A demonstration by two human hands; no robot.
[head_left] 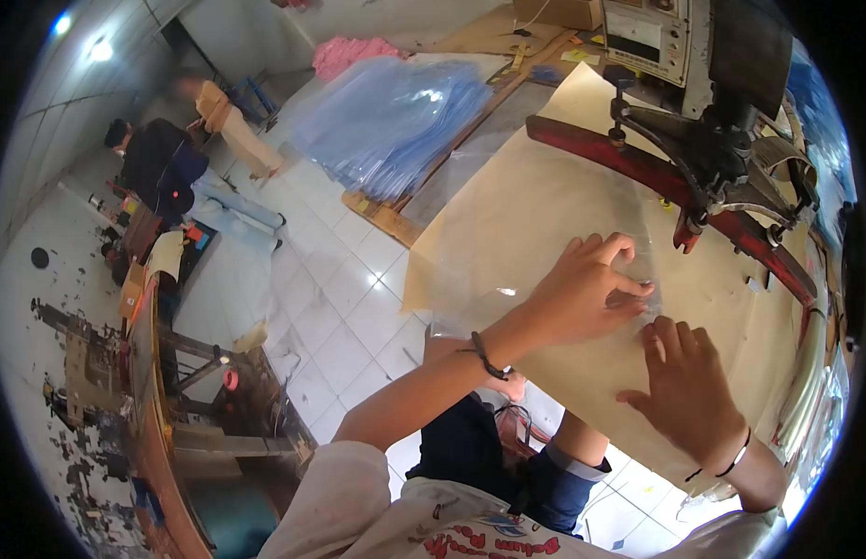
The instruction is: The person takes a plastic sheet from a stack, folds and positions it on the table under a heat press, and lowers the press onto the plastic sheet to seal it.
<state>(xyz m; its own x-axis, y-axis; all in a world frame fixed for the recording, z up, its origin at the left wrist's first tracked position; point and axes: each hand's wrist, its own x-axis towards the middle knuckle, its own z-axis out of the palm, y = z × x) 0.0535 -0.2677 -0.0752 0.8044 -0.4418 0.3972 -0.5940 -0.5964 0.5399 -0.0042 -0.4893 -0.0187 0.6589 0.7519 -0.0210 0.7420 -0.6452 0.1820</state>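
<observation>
A clear plastic sheet lies on brown paper that covers the work surface. My left hand is over the sheet near its right edge, fingers curled and apart, with nothing visible between them. My right hand rests on the brown paper just beyond that edge, its fingers spread and thumb out. Above both hands, a red bar on a black metal machine arm spans the surface diagonally.
A stack of bluish plastic sheets and a pink bundle lie behind to the left. A machine box stands at the back right. Two people are in the left background. A wooden workbench stands at left.
</observation>
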